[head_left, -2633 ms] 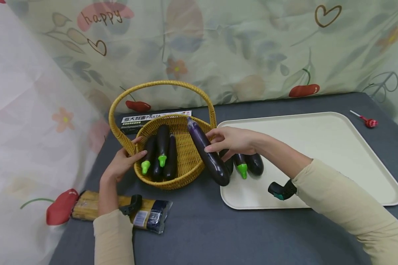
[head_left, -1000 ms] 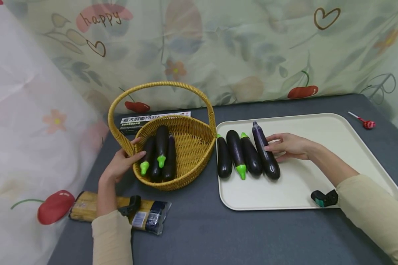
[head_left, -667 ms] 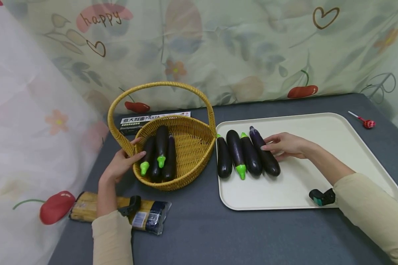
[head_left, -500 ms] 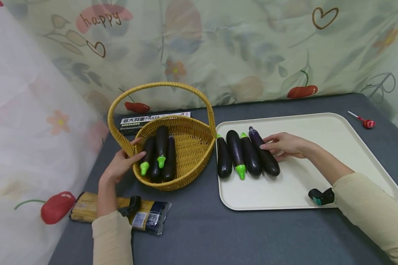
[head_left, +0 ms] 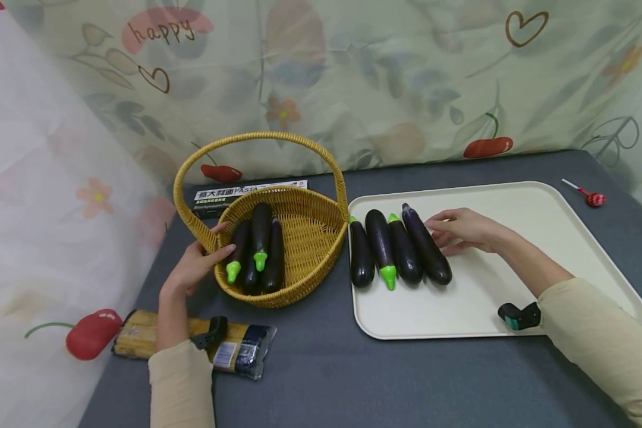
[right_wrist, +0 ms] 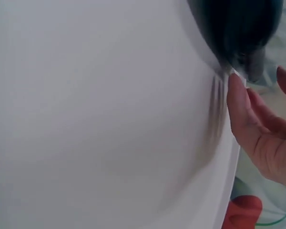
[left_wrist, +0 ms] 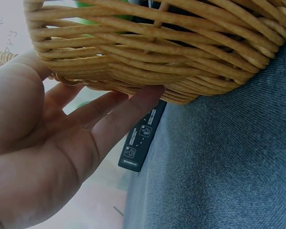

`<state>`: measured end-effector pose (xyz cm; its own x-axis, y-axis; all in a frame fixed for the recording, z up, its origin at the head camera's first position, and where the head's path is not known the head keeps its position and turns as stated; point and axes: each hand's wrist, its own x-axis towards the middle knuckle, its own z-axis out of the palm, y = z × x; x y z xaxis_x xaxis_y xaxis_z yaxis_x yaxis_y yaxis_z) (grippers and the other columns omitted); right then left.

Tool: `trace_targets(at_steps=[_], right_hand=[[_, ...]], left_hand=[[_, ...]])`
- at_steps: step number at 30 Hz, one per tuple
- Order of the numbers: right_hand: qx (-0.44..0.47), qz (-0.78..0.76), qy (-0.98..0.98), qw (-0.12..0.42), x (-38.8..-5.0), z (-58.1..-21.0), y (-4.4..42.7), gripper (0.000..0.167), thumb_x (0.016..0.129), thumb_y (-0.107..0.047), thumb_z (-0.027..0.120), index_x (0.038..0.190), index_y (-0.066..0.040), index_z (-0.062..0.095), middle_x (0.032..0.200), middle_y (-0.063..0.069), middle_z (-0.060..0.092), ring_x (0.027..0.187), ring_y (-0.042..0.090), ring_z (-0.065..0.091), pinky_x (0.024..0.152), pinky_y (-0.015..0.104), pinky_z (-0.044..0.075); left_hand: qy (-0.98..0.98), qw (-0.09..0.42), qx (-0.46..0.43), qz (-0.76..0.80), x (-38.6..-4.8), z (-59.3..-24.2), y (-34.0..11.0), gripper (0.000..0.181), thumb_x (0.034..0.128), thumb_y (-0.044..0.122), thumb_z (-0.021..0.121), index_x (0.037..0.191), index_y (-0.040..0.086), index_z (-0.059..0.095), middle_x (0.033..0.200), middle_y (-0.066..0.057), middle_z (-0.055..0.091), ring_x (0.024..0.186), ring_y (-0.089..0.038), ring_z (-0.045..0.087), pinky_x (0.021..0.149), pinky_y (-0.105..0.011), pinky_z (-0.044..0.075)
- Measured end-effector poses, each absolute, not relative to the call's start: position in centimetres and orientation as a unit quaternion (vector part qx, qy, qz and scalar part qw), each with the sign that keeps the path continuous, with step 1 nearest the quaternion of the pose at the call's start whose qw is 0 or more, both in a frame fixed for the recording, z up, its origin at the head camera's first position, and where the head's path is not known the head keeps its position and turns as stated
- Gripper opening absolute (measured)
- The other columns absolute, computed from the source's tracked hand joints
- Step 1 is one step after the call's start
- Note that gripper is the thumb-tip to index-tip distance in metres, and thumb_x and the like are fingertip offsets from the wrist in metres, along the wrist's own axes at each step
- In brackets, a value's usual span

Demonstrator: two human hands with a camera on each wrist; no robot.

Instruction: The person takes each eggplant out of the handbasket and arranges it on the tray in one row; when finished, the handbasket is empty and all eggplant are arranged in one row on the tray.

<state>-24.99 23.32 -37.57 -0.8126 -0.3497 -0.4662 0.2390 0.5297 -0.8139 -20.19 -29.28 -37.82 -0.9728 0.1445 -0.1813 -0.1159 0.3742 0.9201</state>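
Observation:
My left hand [head_left: 189, 267] holds the left rim of a yellow wicker basket [head_left: 317, 270], thumb over the edge. Its other fingers lie against the woven outside [left_wrist: 157, 62], as the left wrist view shows. Several dark eggplants [head_left: 261, 229] with bright green stems lie inside the basket's left half. On the cream tray [head_left: 492, 309], several more eggplants lie side by side. Beside the rightmost one, a purple-tipped eggplant [head_left: 427, 246], my right hand [head_left: 462, 230] hovers with fingers relaxed and nothing in its grasp. The right wrist view shows thumb and fingers apart near that eggplant's end [right_wrist: 238, 33].
A bag of spaghetti [head_left: 246, 348] lies under my left forearm. Behind the basket stands a black pasta box [head_left: 208, 205]. A red lollipop [head_left: 595, 199] lies right of the tray. Patterned cloth [head_left: 353, 89] hangs along the back and left.
The right hand carried the purple-tipped eggplant from above the basket's right edge onto the tray, set it against the row and let go. The left hand stays at the basket.

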Motion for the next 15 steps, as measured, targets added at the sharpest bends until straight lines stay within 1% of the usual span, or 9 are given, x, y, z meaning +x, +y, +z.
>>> trace_targets(at_steps=[4, 8, 15], right_hand=[[-0.027, -0.508, 0.811, 0.289, -25.3, -36.4, 23.8, 0.063, 0.099, -0.039, 0.051, 0.139, 0.008, 0.036, 0.126, 0.028, 0.048, 0.103, 0.027, 0.057, 0.082, 0.036, 0.051], [-0.037, -0.527, 0.798, 0.289, -25.6, -34.8, 24.0, 0.061, 0.099, -0.037, 0.051, 0.139, 0.008, 0.036, 0.128, 0.029, 0.046, 0.106, 0.03, 0.056, 0.084, 0.037, 0.05], [-0.071, -0.563, 0.755, 0.329, -25.7, -33.1, 23.0, 0.061, 0.101, -0.034, 0.049, 0.144, 0.006, 0.03, 0.131, 0.027, 0.045, 0.113, 0.032, 0.054, 0.09, 0.043, 0.046]], left_hand=[[0.821, 0.117, 0.01, 0.559, -20.2, -37.9, -29.3, 0.077, 0.0927, 0.035, 0.063, 0.154, 0.017, 0.021, 0.15, -0.021, 0.025, 0.135, -0.035, 0.026, 0.105, -0.055, 0.023], [0.821, 0.117, 0.01, 0.559, -20.1, -37.9, -29.3, 0.077, 0.0927, 0.035, 0.063, 0.154, 0.017, 0.02, 0.15, -0.021, 0.025, 0.135, -0.035, 0.025, 0.105, -0.055, 0.023], [0.819, 0.116, 0.01, 0.562, -20.2, -38.0, -29.4, 0.077, 0.0927, 0.035, 0.064, 0.154, 0.017, 0.021, 0.15, -0.021, 0.025, 0.135, -0.034, 0.025, 0.105, -0.055, 0.023]])
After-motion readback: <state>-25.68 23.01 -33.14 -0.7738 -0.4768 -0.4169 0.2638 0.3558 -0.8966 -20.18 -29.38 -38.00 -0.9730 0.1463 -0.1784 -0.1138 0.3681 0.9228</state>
